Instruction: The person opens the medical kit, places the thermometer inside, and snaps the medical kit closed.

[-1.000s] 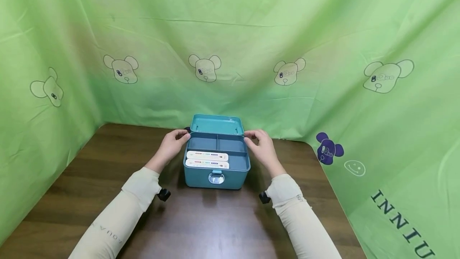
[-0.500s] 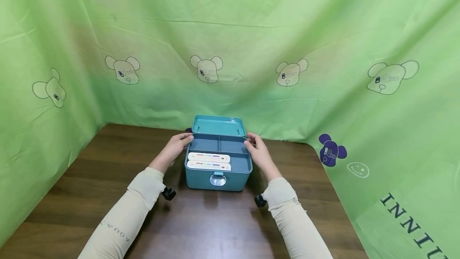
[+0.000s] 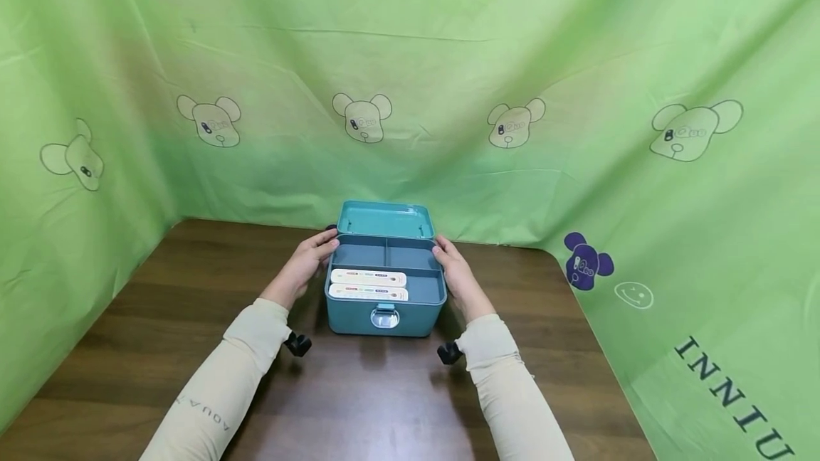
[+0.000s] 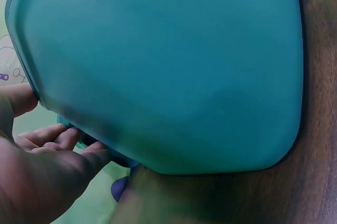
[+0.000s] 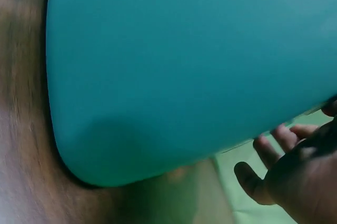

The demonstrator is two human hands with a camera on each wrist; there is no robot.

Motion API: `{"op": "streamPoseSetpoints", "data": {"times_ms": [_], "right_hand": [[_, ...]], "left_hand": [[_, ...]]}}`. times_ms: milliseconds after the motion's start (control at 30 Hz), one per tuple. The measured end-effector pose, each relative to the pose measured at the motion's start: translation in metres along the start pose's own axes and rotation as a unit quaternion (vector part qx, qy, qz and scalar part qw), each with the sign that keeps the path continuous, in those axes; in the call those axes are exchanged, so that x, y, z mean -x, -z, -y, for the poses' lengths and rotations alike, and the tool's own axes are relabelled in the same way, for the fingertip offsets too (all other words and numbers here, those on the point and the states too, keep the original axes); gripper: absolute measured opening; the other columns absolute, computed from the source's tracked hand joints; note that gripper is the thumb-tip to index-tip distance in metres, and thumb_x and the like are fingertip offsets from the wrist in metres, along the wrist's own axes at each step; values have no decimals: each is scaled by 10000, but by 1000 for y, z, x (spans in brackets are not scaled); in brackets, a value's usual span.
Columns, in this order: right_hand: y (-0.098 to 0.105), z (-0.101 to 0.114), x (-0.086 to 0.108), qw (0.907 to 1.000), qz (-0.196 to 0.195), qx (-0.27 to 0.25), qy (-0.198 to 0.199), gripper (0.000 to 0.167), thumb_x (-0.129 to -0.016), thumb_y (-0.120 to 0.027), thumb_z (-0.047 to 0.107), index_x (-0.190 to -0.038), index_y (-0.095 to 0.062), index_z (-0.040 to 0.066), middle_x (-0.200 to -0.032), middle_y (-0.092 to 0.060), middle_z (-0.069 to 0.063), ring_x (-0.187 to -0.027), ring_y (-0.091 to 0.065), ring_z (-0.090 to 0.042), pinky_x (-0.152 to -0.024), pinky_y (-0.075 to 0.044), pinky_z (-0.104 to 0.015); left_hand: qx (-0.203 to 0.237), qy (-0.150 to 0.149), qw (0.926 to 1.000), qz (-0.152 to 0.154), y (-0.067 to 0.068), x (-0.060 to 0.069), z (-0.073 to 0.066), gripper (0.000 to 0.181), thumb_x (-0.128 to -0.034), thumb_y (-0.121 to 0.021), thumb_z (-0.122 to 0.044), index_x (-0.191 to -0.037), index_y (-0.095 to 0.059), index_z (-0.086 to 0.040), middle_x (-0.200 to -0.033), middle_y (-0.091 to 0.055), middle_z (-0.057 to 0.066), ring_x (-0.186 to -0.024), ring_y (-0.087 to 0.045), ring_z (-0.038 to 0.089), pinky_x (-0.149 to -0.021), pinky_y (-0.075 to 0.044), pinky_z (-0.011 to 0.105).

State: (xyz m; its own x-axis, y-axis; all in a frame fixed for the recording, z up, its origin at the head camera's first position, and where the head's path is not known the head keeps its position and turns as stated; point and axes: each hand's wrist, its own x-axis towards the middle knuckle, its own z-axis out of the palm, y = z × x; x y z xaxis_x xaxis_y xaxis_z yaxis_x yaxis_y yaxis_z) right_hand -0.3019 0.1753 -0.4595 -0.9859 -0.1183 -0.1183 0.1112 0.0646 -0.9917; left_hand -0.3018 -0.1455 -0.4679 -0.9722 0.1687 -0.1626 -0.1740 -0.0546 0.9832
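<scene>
A teal storage box (image 3: 355, 320) stands on the table with its lid (image 3: 386, 220) tipped back. Inside lies a divided grey-blue tray (image 3: 426, 285), where two slim white printed packs (image 3: 368, 278) lie side by side in the front left. My left hand (image 3: 302, 266) holds the back left corner, thumb at the rim and fingers behind. At the back right corner my right hand (image 3: 464, 282) holds the box likewise. In the left wrist view, curled fingers (image 4: 68, 137) reach behind the box wall (image 4: 168, 66). The right wrist view shows bent fingers (image 5: 268, 153) at the back edge; the thumb is mostly cut off.
The brown wooden table (image 3: 378, 404) extends around the box. A green printed curtain (image 3: 423, 41) hangs close behind the lid and along both sides. A silver clasp (image 3: 385, 316) sits on the box front.
My right hand has shifted inward and down along the box's side, its forearm moving left. My left wrist has come slightly closer to the box. The lid stays tipped back.
</scene>
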Motion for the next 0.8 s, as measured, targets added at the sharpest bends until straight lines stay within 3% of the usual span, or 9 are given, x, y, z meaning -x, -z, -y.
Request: {"op": "streamPoseSetpoints", "data": {"times_ms": [300, 600, 800], "right_hand": [[-7, -8, 0, 9991, 42, -373, 217, 546, -1108, -387, 241, -1637, -279, 157, -1711, -199, -73, -1583, -122, -274, -1289, -115, -473], [-6, -9, 1, 9980, 96, -457, 420, 546, -1114, -338, 217, -1649, -236, 174, -1717, -183, -50, -1585, -121, -262, -1291, -103, -476], [-6, -9, 0, 9962, 112, -532, 679, 548, -1116, -323, 193, -1652, -214, 164, -1720, -165, -51, -1587, -110, -244, -1294, -92, -462]], "left_hand": [[600, -228, 9979, 11, 0, -1, 5, 577, -1094, -494, -197, -1630, -290, -134, -1692, -258, 77, -1541, -273, 259, -1257, -255, 443], [408, -684, 9968, 120, -3, -2, 4, 574, -1095, -470, -144, -1633, -270, -117, -1698, -246, 70, -1566, -210, 234, -1270, -215, 445], [335, -914, 9952, 26, -6, -3, 2, 565, -1088, -481, -117, -1623, -300, -112, -1689, -268, 76, -1558, -240, 240, -1260, -244, 465]]}}
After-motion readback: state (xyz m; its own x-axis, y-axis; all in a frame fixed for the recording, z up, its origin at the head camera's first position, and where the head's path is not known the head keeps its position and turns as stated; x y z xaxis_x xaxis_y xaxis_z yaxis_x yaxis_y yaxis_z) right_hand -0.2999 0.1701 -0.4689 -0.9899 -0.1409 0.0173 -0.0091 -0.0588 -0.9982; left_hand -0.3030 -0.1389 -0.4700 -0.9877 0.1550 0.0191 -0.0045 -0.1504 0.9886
